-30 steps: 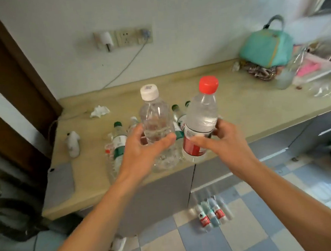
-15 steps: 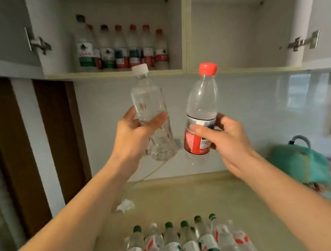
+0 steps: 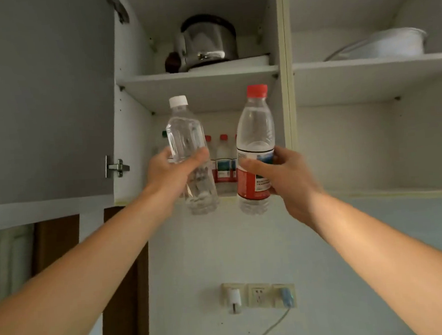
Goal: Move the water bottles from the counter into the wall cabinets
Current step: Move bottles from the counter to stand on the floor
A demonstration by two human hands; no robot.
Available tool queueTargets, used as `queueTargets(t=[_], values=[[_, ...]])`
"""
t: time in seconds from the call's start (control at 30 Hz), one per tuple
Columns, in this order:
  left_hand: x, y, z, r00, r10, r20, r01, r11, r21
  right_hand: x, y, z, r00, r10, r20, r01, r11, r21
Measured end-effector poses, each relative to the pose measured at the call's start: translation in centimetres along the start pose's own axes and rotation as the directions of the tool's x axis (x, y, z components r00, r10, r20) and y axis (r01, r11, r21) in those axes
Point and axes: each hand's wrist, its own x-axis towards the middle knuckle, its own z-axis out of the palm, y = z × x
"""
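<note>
My left hand (image 3: pixel 174 173) grips a clear, label-free bottle with a white cap (image 3: pixel 185 135), held upright in front of the left wall cabinet's lower shelf (image 3: pixel 227 195). My right hand (image 3: pixel 280 173) grips a red-capped bottle with a red and white label (image 3: pixel 255 133) beside it. Both bottles are raised to shelf height, just outside the cabinet. Behind them, a row of several red-capped bottles (image 3: pixel 223 159) stands at the back of that shelf, partly hidden by my hands. The counter is out of view.
The left cabinet door (image 3: pixel 40 101) stands open at the left. A steel kettle (image 3: pixel 206 41) sits on the upper shelf. The right cabinet (image 3: pixel 370 143) has a bare lower shelf and a white pot (image 3: pixel 394 42) above. Wall sockets (image 3: pixel 257 294) lie below.
Both hands have lifted their bottles from above the counter up to the left cabinet's lower shelf. My view has tilted upward, so the counter and its bottles have dropped out of sight.
</note>
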Motion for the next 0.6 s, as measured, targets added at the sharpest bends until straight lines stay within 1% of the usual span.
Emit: queueTargets(t=[0.2, 0.27, 0.33, 0.43, 0.53, 0.6], values=[[7.2, -1.0, -1.0, 1.0, 0.009, -0.003, -0.009, 1.0, -0.017, 4.7, 1.5, 1.7, 0.995, 0.055, -0.083, -0.057, 0.998, -0.022], [9.4, -2.2, -0.5, 1.0, 0.022, -0.001, -0.022, 1.0, 0.012, 5.9, 2.5, 2.1, 0.989, 0.079, -0.127, -0.083, 0.996, -0.028], [11.2, -3.9, 0.3, 1.0, 0.007, -0.01, -0.006, 0.998, 0.055, 7.1, 3.7, 2.4, 0.984, 0.09, -0.157, -0.094, 0.995, -0.02], [13.1, -6.4, 1.3, 0.999, -0.047, 0.002, 0.047, 0.996, 0.077, 8.9, 4.8, 2.9, 0.983, 0.103, -0.155, -0.105, 0.994, -0.005], [14.5, -8.3, 1.4, 0.999, -0.035, 0.038, 0.031, 0.995, 0.097, 10.7, 6.0, 3.6, 0.988, 0.087, -0.131, -0.092, 0.995, -0.03], [15.5, -9.1, 1.5, 0.997, -0.033, 0.07, 0.023, 0.989, 0.145, 11.9, 6.7, 3.9, 0.993, 0.068, -0.095, -0.074, 0.996, -0.058]])
